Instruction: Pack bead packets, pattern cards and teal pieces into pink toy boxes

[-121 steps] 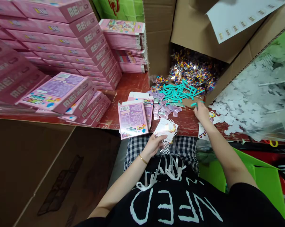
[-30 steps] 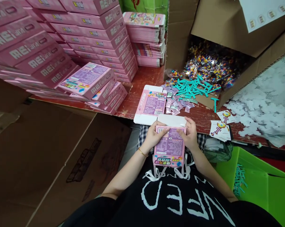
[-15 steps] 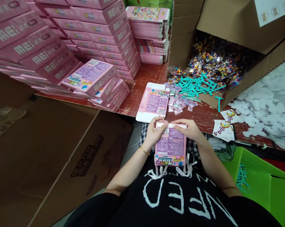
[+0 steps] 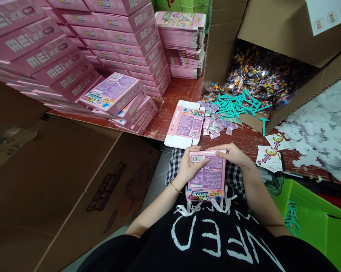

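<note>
Box in hand: the pink-and-purple box (image 4: 206, 177) is held over the lap, just short of the red table (image 4: 184, 88), its printed, barcoded face turned up.
Left hand (image 4: 190, 165): closed on the box's upper left part, thumb laid across the printed face, other fingers at the edge and partly hidden; a gold bracelet (image 4: 176, 186) circles the wrist.
Right hand (image 4: 233, 155): at the upper right corner, thumb and fingers drawn narrow on the top edge — whatever lies under the box cannot be seen.
Flat carton (image 4: 186, 124): on the table near its front edge, just beyond the left hand, a white flap toward the person.
Packets (image 4: 215, 124): a loose scatter right of the carton, partly under a heap of teal tools (image 4: 235, 104); a single teal tool (image 4: 263, 126) lies apart, to the right.
Cards (image 4: 269, 158): overlapping near the front edge, well right of the right hand.
Cardboard box (image 4: 222, 45): behind the heap, open — colorful beads in clear bags (image 4: 258, 77) inside.
Pink boxes (image 4: 116, 37): stacked high at the left.
Green bin (image 4: 326, 230): below the table at the right, with teal pieces (image 4: 292, 217) in it.
</note>
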A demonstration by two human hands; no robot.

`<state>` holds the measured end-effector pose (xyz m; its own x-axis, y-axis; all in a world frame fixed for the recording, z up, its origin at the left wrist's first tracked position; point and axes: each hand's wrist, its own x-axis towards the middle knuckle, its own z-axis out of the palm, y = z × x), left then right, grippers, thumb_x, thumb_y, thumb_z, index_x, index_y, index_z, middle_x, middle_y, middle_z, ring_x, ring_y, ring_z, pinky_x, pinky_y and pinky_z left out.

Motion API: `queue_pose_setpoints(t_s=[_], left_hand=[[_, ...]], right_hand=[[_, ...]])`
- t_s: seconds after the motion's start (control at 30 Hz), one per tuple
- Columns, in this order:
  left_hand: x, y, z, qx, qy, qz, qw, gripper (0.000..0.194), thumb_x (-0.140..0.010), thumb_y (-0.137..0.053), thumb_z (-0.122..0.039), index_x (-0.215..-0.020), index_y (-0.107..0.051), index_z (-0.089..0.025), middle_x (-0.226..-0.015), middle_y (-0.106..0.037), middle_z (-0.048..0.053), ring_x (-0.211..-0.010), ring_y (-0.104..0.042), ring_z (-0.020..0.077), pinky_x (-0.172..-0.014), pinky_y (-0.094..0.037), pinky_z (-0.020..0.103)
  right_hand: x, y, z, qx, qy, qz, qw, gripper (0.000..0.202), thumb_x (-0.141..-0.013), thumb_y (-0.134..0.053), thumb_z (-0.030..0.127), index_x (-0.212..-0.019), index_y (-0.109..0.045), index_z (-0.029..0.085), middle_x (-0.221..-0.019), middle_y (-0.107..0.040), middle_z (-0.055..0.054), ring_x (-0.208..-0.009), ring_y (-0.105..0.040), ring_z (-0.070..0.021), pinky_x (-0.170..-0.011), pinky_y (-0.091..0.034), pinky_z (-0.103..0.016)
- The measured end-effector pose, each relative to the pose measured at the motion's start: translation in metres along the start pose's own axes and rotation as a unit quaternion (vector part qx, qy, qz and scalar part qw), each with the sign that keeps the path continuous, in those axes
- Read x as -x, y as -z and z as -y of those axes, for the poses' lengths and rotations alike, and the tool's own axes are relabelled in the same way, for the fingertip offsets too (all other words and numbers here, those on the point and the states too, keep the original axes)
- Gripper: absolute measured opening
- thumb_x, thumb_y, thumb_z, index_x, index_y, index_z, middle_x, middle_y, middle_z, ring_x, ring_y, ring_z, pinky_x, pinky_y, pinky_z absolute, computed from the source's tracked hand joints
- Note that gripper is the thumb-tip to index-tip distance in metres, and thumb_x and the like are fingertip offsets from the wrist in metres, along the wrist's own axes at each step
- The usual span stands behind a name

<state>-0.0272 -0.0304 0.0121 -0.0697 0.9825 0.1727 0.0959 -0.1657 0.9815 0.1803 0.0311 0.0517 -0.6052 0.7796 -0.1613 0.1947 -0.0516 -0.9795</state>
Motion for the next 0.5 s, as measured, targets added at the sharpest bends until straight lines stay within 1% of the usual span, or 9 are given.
queue_pose_setpoints(t_s=[0.1,0.17,0.23,0.27,0.33,0.4,0.43,0.47,0.5], left_hand=[[-0.003,-0.001,0.001,0.004,0.01,0.001,1.0,0.051,-0.068,-0.082,-0.032,-0.107,-0.052,-0.02,-0.113,-0.061,0.008,-0.107,-0.061,0.0213,-0.1,-0.045,0.042],[-0.007,0.0,0.001,0.012,0.016,-0.006,1.0,0.06,-0.066,-0.083,-0.032,-0.114,-0.049,-0.02,-0.115,-0.06,0.009,-0.108,-0.06,0.0212,-0.1,-0.045,0.041],[-0.008,0.004,0.002,0.036,0.037,-0.006,0.999,0.074,-0.064,-0.085,-0.031,-0.123,-0.042,-0.022,-0.12,-0.058,0.009,-0.111,-0.059,0.0216,-0.101,-0.045,0.041],[-0.008,0.007,0.002,0.057,0.061,0.004,0.997,0.08,-0.063,-0.085,-0.031,-0.127,-0.039,-0.022,-0.12,-0.058,0.009,-0.11,-0.059,0.0218,-0.099,-0.046,0.041],[-0.005,0.016,0.004,0.116,0.139,0.054,0.982,0.08,-0.063,-0.085,-0.032,-0.128,-0.04,-0.022,-0.115,-0.062,0.009,-0.104,-0.063,0.0215,-0.092,-0.051,0.039],[0.002,0.024,0.004,0.189,0.228,0.103,0.949,0.069,-0.066,-0.082,-0.037,-0.122,-0.048,-0.02,-0.108,-0.066,0.009,-0.094,-0.067,0.0217,-0.081,-0.055,0.036],[0.006,0.026,0.004,0.228,0.256,0.108,0.933,0.064,-0.067,-0.081,-0.04,-0.119,-0.051,-0.019,-0.106,-0.068,0.009,-0.091,-0.068,0.0219,-0.076,-0.057,0.036],[0.01,0.028,0.003,0.26,0.272,0.103,0.921,0.06,-0.069,-0.079,-0.042,-0.117,-0.054,-0.018,-0.104,-0.069,0.01,-0.088,-0.069,0.0221,-0.073,-0.057,0.035],[0.012,0.028,0.002,0.281,0.278,0.086,0.915,0.057,-0.07,-0.078,-0.044,-0.115,-0.056,-0.017,-0.102,-0.071,0.011,-0.085,-0.07,0.0222,-0.07,-0.058,0.034]], right_hand=[[0.003,-0.008,0.001,0.04,0.054,0.011,0.998,0.047,-0.075,-0.076,0.041,-0.118,-0.069,0.023,-0.127,-0.065,-0.008,-0.12,-0.059,-0.0278,-0.106,-0.044,-0.043],[0.005,-0.011,-0.002,0.057,0.085,-0.003,0.995,0.045,-0.075,-0.076,0.037,-0.118,-0.069,0.024,-0.128,-0.064,-0.008,-0.122,-0.058,-0.0264,-0.108,-0.042,-0.042],[0.007,-0.008,-0.008,0.057,0.098,-0.032,0.993,0.042,-0.076,-0.076,0.035,-0.116,-0.07,0.024,-0.126,-0.066,-0.008,-0.121,-0.059,-0.0262,-0.107,-0.044,-0.042],[0.008,-0.005,-0.012,0.048,0.098,-0.063,0.992,0.042,-0.075,-0.077,0.035,-0.114,-0.071,0.023,-0.125,-0.066,-0.008,-0.119,-0.06,-0.0265,-0.106,-0.045,-0.042],[0.006,0.003,-0.021,-0.003,0.092,-0.175,0.98,0.042,-0.072,-0.079,0.034,-0.111,-0.073,0.022,-0.12,-0.069,-0.009,-0.112,-0.064,-0.0271,-0.102,-0.048,-0.044],[-0.005,0.008,-0.028,-0.085,0.094,-0.313,0.941,0.045,-0.068,-0.082,0.034,-0.11,-0.073,0.02,-0.115,-0.071,-0.01,-0.104,-0.067,-0.0268,-0.098,-0.05,-0.045],[-0.014,0.009,-0.029,-0.124,0.099,-0.366,0.917,0.047,-0.067,-0.083,0.035,-0.11,-0.072,0.019,-0.113,-0.072,-0.01,-0.102,-0.068,-0.0265,-0.098,-0.05,-0.046],[-0.024,0.006,-0.028,-0.152,0.107,-0.397,0.899,0.05,-0.065,-0.084,0.035,-0.111,-0.072,0.018,-0.114,-0.071,-0.01,-0.101,-0.068,-0.0264,-0.099,-0.05,-0.047],[-0.035,0.002,-0.025,-0.167,0.118,-0.403,0.892,0.052,-0.066,-0.084,0.036,-0.112,-0.071,0.017,-0.116,-0.07,-0.011,-0.104,-0.067,-0.0265,-0.1,-0.048,-0.048]])
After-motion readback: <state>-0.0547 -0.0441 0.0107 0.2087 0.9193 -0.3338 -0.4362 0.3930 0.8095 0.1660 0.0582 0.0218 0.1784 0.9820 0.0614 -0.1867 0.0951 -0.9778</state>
